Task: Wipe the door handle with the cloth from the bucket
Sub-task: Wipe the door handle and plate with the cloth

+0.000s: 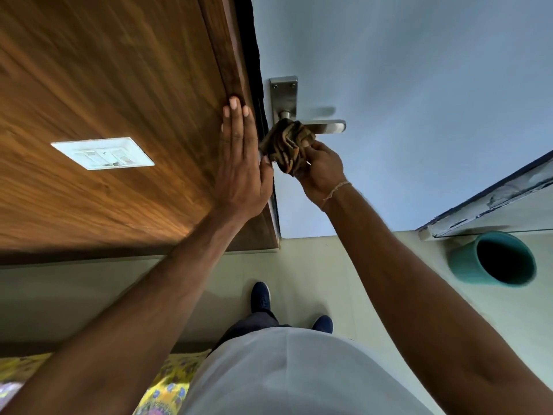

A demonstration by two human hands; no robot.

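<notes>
Here the right hand [321,169] is gripping the bunched cloth [287,145] against the near end of the door handle [324,126], while the left hand [239,163] is pressing flat, fingers straight, on the wooden panel [104,94]. The wipe is probably best drawn along the lever, cloth wrapped round it. Count: one handle, one cloth, one bucket [493,259], two hands.

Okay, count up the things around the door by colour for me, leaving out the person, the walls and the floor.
Silver: 1, the metal lever door handle
Brown: 1, the striped crumpled cloth
Teal: 1, the round plastic bucket
White: 1, the rectangular switch plate
Total: 4
</notes>
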